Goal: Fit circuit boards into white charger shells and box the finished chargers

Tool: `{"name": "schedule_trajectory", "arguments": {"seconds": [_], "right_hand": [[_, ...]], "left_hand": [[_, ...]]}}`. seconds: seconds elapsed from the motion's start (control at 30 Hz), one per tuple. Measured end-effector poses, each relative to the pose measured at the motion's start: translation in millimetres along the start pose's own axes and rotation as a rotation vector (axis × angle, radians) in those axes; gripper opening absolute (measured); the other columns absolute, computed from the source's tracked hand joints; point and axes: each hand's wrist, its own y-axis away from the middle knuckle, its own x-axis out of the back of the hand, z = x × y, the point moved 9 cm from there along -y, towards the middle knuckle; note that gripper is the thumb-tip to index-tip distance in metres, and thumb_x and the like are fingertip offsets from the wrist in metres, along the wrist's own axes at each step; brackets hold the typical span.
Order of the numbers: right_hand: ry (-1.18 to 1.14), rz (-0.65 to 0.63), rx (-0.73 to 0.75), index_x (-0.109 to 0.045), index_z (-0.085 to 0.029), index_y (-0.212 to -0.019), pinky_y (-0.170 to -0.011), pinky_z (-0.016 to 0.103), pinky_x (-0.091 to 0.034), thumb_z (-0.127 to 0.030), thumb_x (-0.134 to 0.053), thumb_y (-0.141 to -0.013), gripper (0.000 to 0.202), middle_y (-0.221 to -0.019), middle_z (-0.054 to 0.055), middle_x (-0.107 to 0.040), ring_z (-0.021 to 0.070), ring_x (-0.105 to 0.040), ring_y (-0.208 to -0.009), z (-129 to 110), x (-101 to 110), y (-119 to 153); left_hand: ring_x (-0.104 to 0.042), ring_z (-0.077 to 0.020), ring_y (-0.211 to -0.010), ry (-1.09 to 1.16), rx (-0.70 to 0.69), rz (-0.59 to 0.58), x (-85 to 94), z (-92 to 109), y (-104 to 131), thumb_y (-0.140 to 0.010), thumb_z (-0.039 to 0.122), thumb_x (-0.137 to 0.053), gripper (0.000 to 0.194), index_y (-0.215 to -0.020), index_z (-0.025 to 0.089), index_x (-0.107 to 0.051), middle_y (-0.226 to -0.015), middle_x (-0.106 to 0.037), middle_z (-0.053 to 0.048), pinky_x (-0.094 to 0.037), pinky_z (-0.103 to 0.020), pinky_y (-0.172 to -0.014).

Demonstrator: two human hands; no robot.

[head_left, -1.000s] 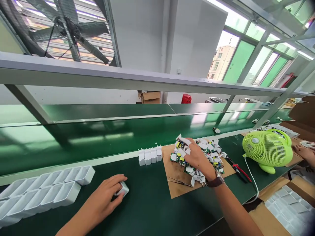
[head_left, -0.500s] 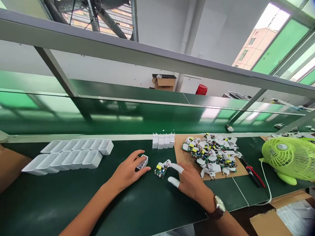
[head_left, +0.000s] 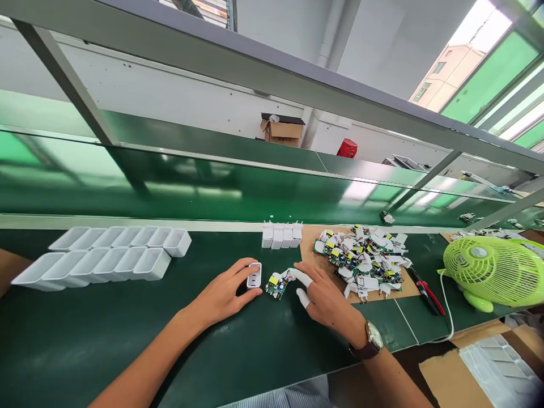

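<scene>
My left hand [head_left: 232, 290] grips a small white charger housing [head_left: 254, 275] between thumb and fingers; its hollow inside, with dark slots at the bottom, faces me. Just right of it lies a circuit board [head_left: 277, 285] with a yellow transformer and a white plug piece joined at its upper right. Over that plug piece reaches my right hand [head_left: 325, 297], its index finger, in a white finger cot, at the piece and the thumb held apart. A watch is on the right wrist.
Two rows of white open housings [head_left: 106, 263] stand left. Several closed white chargers [head_left: 282, 235] stand at the back. A heap of circuit boards [head_left: 365, 260] covers cardboard at right, beside red-handled pliers [head_left: 430, 294] and a green fan [head_left: 488, 272] with a cord.
My left hand has shifted slightly right and turned the housing so its inside shows more, close beside the board. The right hand remains by the plug piece. The camera view has tilted down.
</scene>
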Motion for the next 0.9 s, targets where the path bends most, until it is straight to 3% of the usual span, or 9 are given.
{"name": "schedule_trajectory", "arguments": {"seconds": [0.13, 0.23, 0.37, 0.47, 0.53, 0.67, 0.8, 0.9], "right_hand": [[0.036, -0.050, 0.016, -0.056, -0.012, -0.132, -0.094, 0.047, -0.057, 0.002, -0.045, -0.087, 0.048, -0.129, 0.018, -0.061, 0.0289, -0.061, -0.112, -10.9, -11.8, -26.9], [0.065, -0.072, 0.030, -0.061, -0.015, -0.120, -0.085, 0.046, -0.056, 0.000, -0.052, -0.087, 0.037, -0.111, 0.013, -0.062, 0.0285, -0.060, -0.098, -14.3, -13.5, -22.5], [-0.005, -0.109, -0.006, -0.053, -0.016, -0.136, -0.091, 0.052, -0.055, -0.014, -0.068, -0.088, 0.051, -0.116, 0.013, -0.061, 0.0312, -0.059, -0.104, -13.0, -6.4, -6.7], [-0.116, -0.097, 0.017, -0.044, -0.020, -0.147, -0.109, 0.053, -0.047, -0.016, -0.064, -0.092, 0.059, -0.143, 0.015, -0.053, 0.0327, -0.050, -0.133, -11.8, -6.4, -9.1], [-0.181, -0.119, 0.094, -0.039, -0.021, -0.152, -0.117, 0.053, -0.041, -0.013, -0.061, -0.092, 0.063, -0.149, 0.015, -0.051, 0.0305, -0.045, -0.141, -16.2, -14.4, -17.3], [-0.202, -0.190, 0.135, -0.053, -0.019, -0.140, -0.106, 0.052, -0.049, -0.019, -0.067, -0.090, 0.052, -0.121, 0.012, -0.068, 0.0296, -0.062, -0.115, -17.5, -32.4, -37.6], [-0.175, -0.213, 0.126, -0.055, -0.016, -0.136, -0.100, 0.051, -0.051, -0.023, -0.076, -0.083, 0.057, -0.127, 0.016, -0.064, 0.0329, -0.059, -0.117, -13.0, -34.9, -49.1], [-0.183, -0.241, 0.122, -0.061, -0.016, -0.125, -0.098, 0.047, -0.052, -0.015, -0.071, -0.082, 0.045, -0.121, 0.014, -0.066, 0.0305, -0.061, -0.112, -10.3, -35.2, -49.9]], "left_hand": [[-0.072, -0.0235, -0.109, 0.015, -0.012, 0.028, 4.5, -0.1, 0.6, -0.098, 0.046, -0.062, 0.037, -0.127, 0.024, -0.065, -0.137, -0.063, -0.010, -0.062, -0.032, -0.087], [-0.072, -0.0234, -0.108, 0.012, 0.004, 0.039, 8.0, -2.2, 0.9, -0.097, 0.046, -0.062, 0.034, -0.124, 0.024, -0.065, -0.135, -0.064, -0.009, -0.061, -0.032, -0.089], [-0.071, -0.0239, -0.107, 0.036, 0.049, 0.020, 7.5, -3.4, 0.1, -0.096, 0.045, -0.064, 0.034, -0.123, 0.025, -0.062, -0.134, -0.063, -0.008, -0.061, -0.034, -0.088], [-0.069, -0.0252, -0.110, 0.087, 0.092, 0.008, 4.1, -5.4, 0.4, -0.095, 0.045, -0.066, 0.043, -0.131, 0.025, -0.056, -0.133, -0.064, -0.009, -0.060, -0.037, -0.090], [-0.067, -0.0267, -0.114, 0.107, 0.112, 0.002, 1.6, -7.0, 1.2, -0.093, 0.045, -0.069, 0.053, -0.139, 0.025, -0.051, -0.134, -0.063, -0.010, -0.059, -0.040, -0.095], [-0.062, -0.0301, -0.123, 0.113, 0.139, -0.006, -0.6, -10.5, 1.8, -0.090, 0.043, -0.073, 0.064, -0.145, 0.025, -0.047, -0.135, -0.062, -0.011, -0.054, -0.047, -0.105], [-0.058, -0.0325, -0.129, 0.118, 0.194, -0.013, 0.9, -15.2, 1.4, -0.088, 0.042, -0.076, 0.069, -0.148, 0.025, -0.046, -0.138, -0.061, -0.013, -0.051, -0.052, -0.110], [-0.055, -0.0342, -0.134, 0.128, 0.218, -0.045, -0.5, -17.6, 1.9, -0.085, 0.043, -0.079, 0.081, -0.154, 0.026, -0.040, -0.144, -0.058, -0.014, -0.048, -0.054, -0.112]]}}
